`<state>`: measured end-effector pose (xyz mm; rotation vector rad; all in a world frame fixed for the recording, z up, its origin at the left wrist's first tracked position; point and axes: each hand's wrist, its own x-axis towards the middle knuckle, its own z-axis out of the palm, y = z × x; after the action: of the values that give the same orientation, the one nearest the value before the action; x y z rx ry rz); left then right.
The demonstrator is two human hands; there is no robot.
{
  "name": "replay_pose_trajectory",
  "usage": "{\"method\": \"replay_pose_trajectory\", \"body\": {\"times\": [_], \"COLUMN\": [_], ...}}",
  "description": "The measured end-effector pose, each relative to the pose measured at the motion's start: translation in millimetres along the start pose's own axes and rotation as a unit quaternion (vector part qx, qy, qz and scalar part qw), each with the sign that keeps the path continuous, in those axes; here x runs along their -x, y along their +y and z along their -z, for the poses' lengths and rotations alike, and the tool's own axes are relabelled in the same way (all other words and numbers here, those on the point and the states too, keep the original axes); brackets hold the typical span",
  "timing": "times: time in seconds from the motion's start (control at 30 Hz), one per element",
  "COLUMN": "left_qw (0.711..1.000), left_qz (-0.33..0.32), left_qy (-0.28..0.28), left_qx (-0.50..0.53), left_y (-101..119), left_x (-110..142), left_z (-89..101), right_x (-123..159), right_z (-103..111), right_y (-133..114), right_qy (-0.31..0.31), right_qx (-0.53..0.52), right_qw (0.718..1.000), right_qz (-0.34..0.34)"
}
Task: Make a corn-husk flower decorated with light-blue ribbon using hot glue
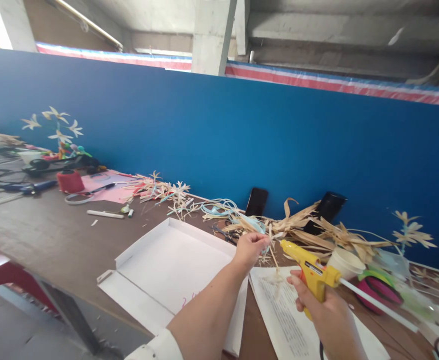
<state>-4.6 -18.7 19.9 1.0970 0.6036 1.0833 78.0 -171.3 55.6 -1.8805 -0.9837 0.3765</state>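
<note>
My right hand [319, 302] is wrapped round the grip of a yellow hot glue gun [309, 267], with a white glue stick [377, 305] jutting out of its back. The gun's nozzle points left towards a thin dried straw piece [271, 245]. My left hand [251, 246] pinches that straw piece just left of the nozzle, above a printed paper sheet [283, 312]. A heap of dried husk strips [317, 225] lies right behind both hands.
An open white flat box [166, 270] lies on the brown table [46, 230] to the left. Two dark phones [257, 201] lean on the blue partition. A white cup [345, 262], a pink spool [377, 290], straw flowers [410, 232], a red spool [70, 181] and tools are scattered about.
</note>
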Motion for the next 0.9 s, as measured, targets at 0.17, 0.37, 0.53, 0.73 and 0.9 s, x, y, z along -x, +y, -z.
{"method": "replay_pose_trajectory", "body": {"times": [0.17,0.37,0.53,0.73,0.9], "left_qw": [1.0,1.0,1.0,1.0,1.0], "left_qz": [0.004,0.007,0.001,0.002,0.004], "left_qy": [-0.011,-0.015,-0.016,-0.012,-0.004], "left_qx": [0.013,0.019,0.015,0.004,0.012], "left_y": [0.5,2.0,1.2,-1.2,-2.7], "left_x": [0.6,1.2,1.2,0.3,-2.2], "left_z": [-0.7,-0.6,-0.3,0.3,1.8], "right_x": [-5.4,-5.5,-7.2,-8.9,-8.5], "right_z": [1.3,0.7,0.2,-0.5,1.9], "right_y": [3.2,6.5,9.0,9.8,18.6], "right_qy": [-0.026,-0.035,-0.038,-0.029,0.005], "right_qx": [0.024,0.032,0.033,0.035,-0.027], "right_qw": [0.999,0.999,0.999,0.999,1.0], "right_qz": [-0.004,-0.01,-0.018,-0.011,-0.013]}}
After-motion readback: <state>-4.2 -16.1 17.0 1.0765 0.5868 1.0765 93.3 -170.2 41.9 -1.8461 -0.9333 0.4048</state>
